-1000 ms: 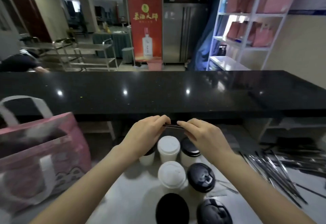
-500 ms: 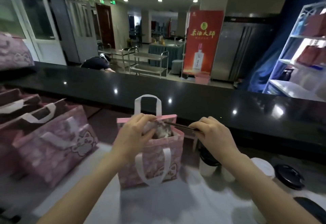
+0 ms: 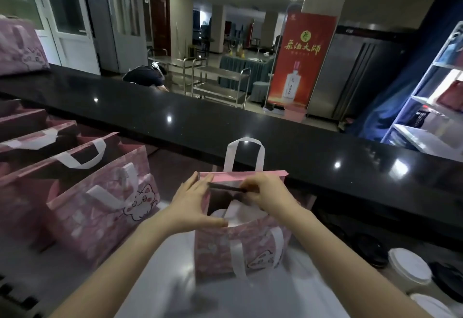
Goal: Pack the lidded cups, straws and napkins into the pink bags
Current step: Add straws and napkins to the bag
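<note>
We find the straw lying level above the mouth of the pink bag at centre frame, its long axis running left to right. The right hand pinches its right end, so that grip is closed on the straw. The left hand, fingers straight, braces the bag's left rim, its grip open. In our judgement the straw must tip end-down to enter. Further lidded cups stand at lower right on the counter.
</note>
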The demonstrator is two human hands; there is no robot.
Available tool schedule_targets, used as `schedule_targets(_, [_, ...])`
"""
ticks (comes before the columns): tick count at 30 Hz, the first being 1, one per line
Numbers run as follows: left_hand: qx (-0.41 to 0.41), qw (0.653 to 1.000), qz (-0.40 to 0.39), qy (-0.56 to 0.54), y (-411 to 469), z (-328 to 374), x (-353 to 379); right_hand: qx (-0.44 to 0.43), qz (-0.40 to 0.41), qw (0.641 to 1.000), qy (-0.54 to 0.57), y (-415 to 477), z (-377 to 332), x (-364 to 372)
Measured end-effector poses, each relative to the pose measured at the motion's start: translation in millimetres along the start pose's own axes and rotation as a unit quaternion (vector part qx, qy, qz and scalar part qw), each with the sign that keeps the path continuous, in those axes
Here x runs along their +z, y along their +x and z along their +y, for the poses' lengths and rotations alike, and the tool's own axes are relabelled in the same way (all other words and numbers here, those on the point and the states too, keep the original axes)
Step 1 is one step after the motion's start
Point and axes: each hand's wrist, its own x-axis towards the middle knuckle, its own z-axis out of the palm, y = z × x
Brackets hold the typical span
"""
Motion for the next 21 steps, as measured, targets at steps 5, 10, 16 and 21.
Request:
schedule_targets(5, [0.016,1.000,-0.021,0.006,-5,-9,1,0.073,-0.119,0.977,-0.162,2,13,13])
schedule_targets(10, [0.047,0.999,-0.025,0.013,-6,-7,5,0.082,-0.168,0.960,-0.209,10,11,27])
schedule_targets(16, [0.036,0.999,-0.010,0.011,1,-5,4,0.074,-0.147,0.961,-0.222,5,25,23])
schedule_targets(21, [0.046,0.998,0.035,-0.017,6,2,6,0.027,-0.061,0.982,-0.175,-11,42,14])
